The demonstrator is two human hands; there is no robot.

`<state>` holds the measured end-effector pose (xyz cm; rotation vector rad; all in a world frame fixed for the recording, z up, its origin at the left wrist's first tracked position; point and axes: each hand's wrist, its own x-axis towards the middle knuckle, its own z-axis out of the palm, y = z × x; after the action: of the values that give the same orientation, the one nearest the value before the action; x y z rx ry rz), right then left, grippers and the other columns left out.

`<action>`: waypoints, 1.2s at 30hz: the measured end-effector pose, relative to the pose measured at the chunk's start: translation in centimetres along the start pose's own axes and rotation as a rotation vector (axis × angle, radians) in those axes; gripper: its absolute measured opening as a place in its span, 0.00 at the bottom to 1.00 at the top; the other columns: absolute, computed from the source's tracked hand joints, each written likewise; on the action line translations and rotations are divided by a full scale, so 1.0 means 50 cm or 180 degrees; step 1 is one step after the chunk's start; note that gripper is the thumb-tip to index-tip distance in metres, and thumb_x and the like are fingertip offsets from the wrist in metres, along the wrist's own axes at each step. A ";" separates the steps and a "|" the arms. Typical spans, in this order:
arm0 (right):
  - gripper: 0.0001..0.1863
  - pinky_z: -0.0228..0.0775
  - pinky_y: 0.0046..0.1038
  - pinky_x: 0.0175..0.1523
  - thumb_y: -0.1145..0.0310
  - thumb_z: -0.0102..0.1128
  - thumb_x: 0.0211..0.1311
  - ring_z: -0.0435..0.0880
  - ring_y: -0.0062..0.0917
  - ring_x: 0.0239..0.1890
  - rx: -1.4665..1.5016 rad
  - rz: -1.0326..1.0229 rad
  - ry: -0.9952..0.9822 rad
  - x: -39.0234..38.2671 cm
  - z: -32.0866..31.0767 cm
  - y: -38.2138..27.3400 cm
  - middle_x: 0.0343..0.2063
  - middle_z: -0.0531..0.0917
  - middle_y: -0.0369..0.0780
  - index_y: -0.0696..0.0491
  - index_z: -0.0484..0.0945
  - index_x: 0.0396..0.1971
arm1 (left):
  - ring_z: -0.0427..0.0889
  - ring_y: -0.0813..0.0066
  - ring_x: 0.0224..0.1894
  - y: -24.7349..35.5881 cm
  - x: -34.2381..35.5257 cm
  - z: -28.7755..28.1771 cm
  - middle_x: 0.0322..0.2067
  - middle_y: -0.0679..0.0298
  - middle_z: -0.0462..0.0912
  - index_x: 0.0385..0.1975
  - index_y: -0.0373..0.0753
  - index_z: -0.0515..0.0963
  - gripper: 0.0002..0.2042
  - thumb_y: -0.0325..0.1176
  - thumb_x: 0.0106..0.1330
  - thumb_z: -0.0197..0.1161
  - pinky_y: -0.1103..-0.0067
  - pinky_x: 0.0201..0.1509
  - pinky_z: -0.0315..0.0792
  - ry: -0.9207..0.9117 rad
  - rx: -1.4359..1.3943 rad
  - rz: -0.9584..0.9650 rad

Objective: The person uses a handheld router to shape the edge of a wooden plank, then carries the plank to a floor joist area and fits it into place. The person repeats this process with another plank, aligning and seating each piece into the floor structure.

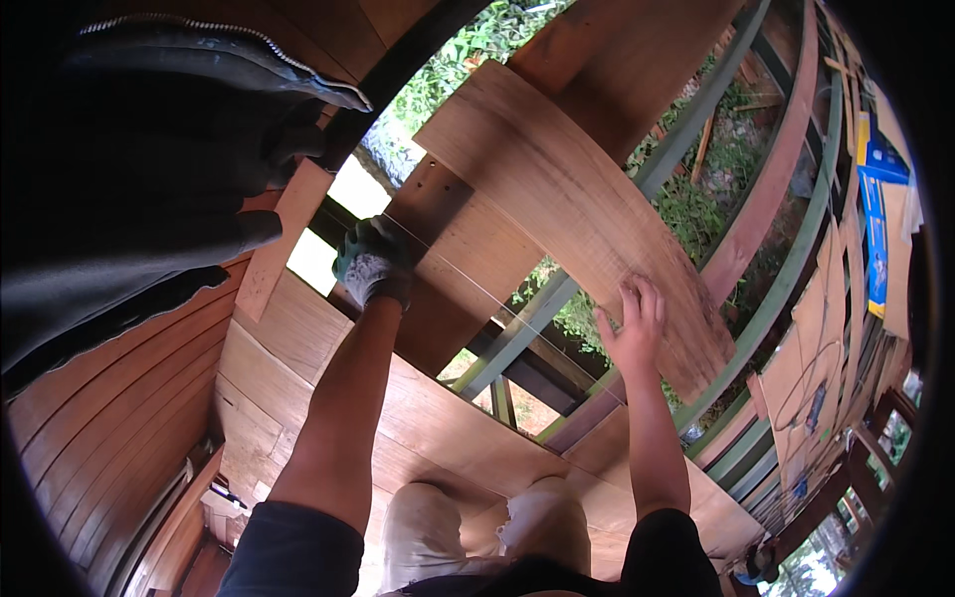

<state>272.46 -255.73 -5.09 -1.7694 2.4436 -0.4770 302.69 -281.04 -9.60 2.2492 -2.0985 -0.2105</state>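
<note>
A wide wooden plank (pixel 567 189) lies slantwise over the open floor frame, on top of other boards. My bare right hand (pixel 637 323) rests on the plank's near edge, fingers spread and lying flat on the wood. My left hand (pixel 373 264), in a grey and green work glove, is curled close beside the end of a lower board (pixel 487 254). What its fingers hold, if anything, is hidden. A thin pale string (pixel 468 279) stretches from near the left hand across the boards toward the lower right.
Green and reddish joists (pixel 761 224) span a gap with plants and ground below. Laid floorboards (pixel 438 413) run in front of my knees. A slatted wooden wall (pixel 129 428) and dark hanging clothing (pixel 149 189) are at left. A blue and yellow package (pixel 875 214) lies far right.
</note>
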 end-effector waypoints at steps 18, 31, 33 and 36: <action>0.31 0.73 0.45 0.38 0.39 0.50 0.70 0.84 0.50 0.33 0.0051 0.1481 -0.0707 0.248 0.034 0.089 0.27 0.84 0.52 0.55 0.83 0.31 | 0.79 0.57 0.51 0.005 0.014 0.006 0.43 0.60 0.81 0.43 0.46 0.78 0.13 0.44 0.72 0.49 0.58 0.56 0.70 -0.0157 0.0137 0.0031; 0.36 0.74 0.49 0.38 0.33 0.43 0.71 0.84 0.54 0.31 0.0104 0.1339 -0.0907 0.322 0.055 -0.004 0.22 0.83 0.53 0.54 0.81 0.30 | 0.81 0.55 0.47 0.013 0.016 -0.001 0.41 0.59 0.83 0.40 0.46 0.79 0.13 0.43 0.72 0.49 0.61 0.53 0.73 -0.0026 0.0198 0.0064; 0.36 0.74 0.50 0.38 0.32 0.43 0.70 0.84 0.54 0.31 -0.0043 0.1413 -0.0996 0.322 0.047 -0.005 0.24 0.83 0.53 0.54 0.82 0.31 | 0.81 0.56 0.47 0.014 0.018 -0.004 0.41 0.60 0.83 0.39 0.46 0.79 0.12 0.42 0.72 0.49 0.61 0.53 0.73 -0.0117 0.0270 -0.0003; 0.38 0.73 0.51 0.39 0.31 0.41 0.70 0.83 0.55 0.35 -0.0153 0.1481 -0.1134 0.325 0.036 -0.008 0.28 0.84 0.54 0.53 0.83 0.34 | 0.79 0.57 0.50 0.017 0.022 -0.007 0.42 0.59 0.82 0.41 0.44 0.79 0.11 0.43 0.69 0.55 0.60 0.56 0.69 -0.0301 0.0074 -0.0077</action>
<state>267.99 -271.49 -4.88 -1.1132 2.4929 -0.0525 301.99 -282.20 -9.23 2.3229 -2.1303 -0.3010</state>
